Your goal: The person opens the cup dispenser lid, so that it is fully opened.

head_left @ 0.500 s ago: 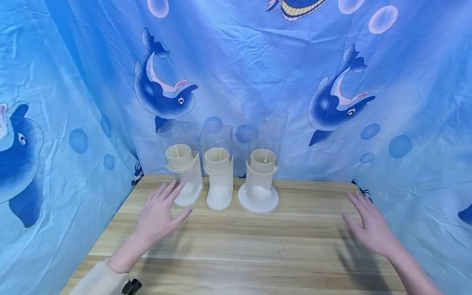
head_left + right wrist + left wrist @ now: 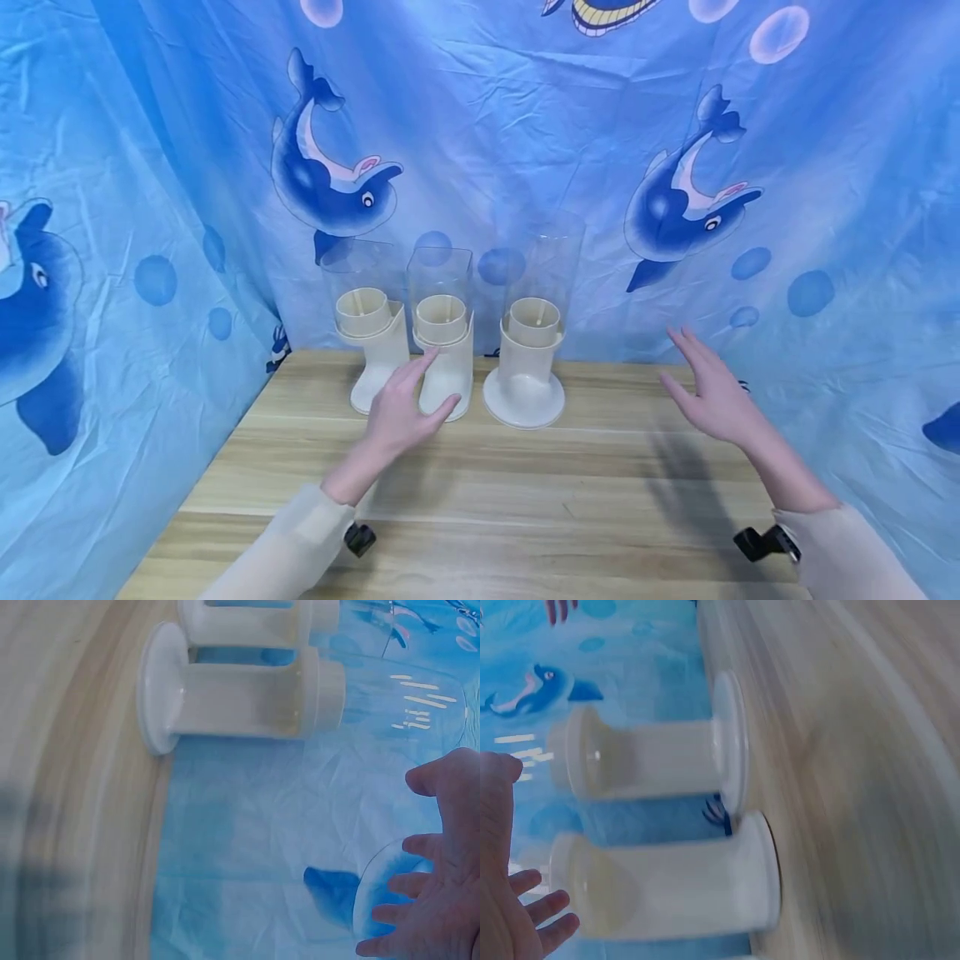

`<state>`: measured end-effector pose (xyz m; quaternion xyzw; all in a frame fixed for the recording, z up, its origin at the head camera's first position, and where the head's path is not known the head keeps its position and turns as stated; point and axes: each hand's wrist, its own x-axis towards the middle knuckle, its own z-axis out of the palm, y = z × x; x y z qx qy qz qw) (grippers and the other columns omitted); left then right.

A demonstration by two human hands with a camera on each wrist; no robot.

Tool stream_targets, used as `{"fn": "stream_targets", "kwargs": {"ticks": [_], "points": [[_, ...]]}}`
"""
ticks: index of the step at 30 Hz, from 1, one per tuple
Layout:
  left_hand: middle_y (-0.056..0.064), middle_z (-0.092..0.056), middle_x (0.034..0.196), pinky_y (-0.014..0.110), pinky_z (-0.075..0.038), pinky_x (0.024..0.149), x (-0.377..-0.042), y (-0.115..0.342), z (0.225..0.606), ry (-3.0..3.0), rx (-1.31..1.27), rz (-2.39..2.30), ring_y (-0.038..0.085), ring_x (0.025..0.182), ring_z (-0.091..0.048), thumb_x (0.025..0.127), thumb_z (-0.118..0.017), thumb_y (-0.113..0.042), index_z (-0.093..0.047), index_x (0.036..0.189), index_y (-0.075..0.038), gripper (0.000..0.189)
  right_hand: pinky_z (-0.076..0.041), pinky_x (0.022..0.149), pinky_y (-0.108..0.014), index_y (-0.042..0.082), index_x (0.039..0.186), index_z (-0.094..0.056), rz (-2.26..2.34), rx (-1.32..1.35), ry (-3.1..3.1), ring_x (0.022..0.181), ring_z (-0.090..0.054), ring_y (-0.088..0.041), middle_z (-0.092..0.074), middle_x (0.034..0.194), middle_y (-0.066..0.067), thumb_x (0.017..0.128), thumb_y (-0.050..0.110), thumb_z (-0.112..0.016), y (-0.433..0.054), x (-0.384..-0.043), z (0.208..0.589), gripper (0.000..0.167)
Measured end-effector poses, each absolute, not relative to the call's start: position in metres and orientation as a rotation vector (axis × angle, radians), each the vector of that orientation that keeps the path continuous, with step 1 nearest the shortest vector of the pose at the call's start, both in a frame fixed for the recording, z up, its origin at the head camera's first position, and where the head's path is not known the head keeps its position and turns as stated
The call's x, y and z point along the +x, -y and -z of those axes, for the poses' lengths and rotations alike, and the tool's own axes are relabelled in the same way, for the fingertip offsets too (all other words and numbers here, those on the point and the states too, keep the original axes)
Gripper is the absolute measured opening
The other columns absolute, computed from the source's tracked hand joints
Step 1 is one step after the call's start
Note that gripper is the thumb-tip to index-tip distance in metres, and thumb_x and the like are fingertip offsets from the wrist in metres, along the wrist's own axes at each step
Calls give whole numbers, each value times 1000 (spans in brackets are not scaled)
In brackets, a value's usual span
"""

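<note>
Three white plastic stands line the back of the table: a left one (image 2: 386,350), a middle one (image 2: 453,367) and a round-based one (image 2: 525,367). Each carries a cream ring-shaped cup and a clear upright sleeve (image 2: 555,258). My left hand (image 2: 401,414), fingers spread and holding nothing, hovers in front of the left and middle stands and overlaps their lower parts in the head view. To the right of the round-based stand, my right hand (image 2: 712,402) is raised over the table with its fingers extended, also holding nothing. The right wrist view shows that hand (image 2: 442,877) beside the clear sleeve.
A wood-grain table (image 2: 525,500) reaches back to a blue curtain (image 2: 480,125) printed with dolphins and bubbles, which also closes off both sides. Dark wrist devices (image 2: 360,539) sit at both cuffs.
My left hand has moved right, from beside the left stand to before the middle one. My right hand has risen and shifted left, bringing its sleeve into view. The stands have stayed put.
</note>
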<state>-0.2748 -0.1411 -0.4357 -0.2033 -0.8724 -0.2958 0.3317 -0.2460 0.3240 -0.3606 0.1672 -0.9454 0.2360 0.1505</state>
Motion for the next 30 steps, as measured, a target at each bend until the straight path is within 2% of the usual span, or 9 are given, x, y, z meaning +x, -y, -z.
{"fn": "stream_targets", "kwargs": {"ticks": [7,10,15,18,22,25,30], "points": [[9,-64,152,54,-59,105,-297,102,438,2302,-497,1022,35,130,-68,87,-84,-42,-56,155,-16,78,-23,123,-76,4,171,-14,-693,535,2740,160,-18,-54,-16,176,-28,112,37,-53,-295,-276,343,77],[11,-61,154,50,-59,106,-307,86,440,2271,-481,1206,35,130,-68,87,-85,-39,-54,157,-14,80,-23,125,-73,7,171,-12,-724,534,2745,160,-20,-52,-17,176,-26,112,38,-52,-280,-287,336,78],[15,-59,156,52,-57,109,-321,67,444,2210,-470,1364,38,135,-65,87,-85,-37,-51,158,-11,83,-23,128,-69,8,171,-15,-789,532,2707,161,-22,-49,-21,176,-25,111,36,-53,-257,-303,327,76],[18,-59,155,52,-56,111,-329,58,445,2227,-465,1400,39,136,-64,87,-85,-39,-47,160,-10,87,-26,128,-68,6,171,-16,-814,533,2684,158,-28,-50,-22,175,-25,111,33,-53,-247,-310,323,75],[22,-52,160,54,-51,116,-336,48,447,2307,-459,1423,42,141,-58,88,-83,-42,-34,167,-10,99,-38,122,-67,5,170,-16,-869,524,2669,154,-36,-51,-24,175,-24,111,34,-53,-237,-318,318,76],[23,-44,165,56,-48,119,-342,42,448,2351,-468,1433,43,146,-53,89,-82,-43,-26,169,-9,103,-45,117,-67,7,171,-14,-924,514,2671,155,-37,-50,-22,176,-21,110,38,-53,-230,-323,315,79],[20,-34,172,56,-42,124,-355,35,445,2370,-515,1441,43,154,-43,91,-81,-43,-20,170,-6,106,-46,116,-67,9,171,-11,-1011,514,2665,156,-36,-49,-20,177,-21,109,40,-57,-217,-333,313,84]]}}
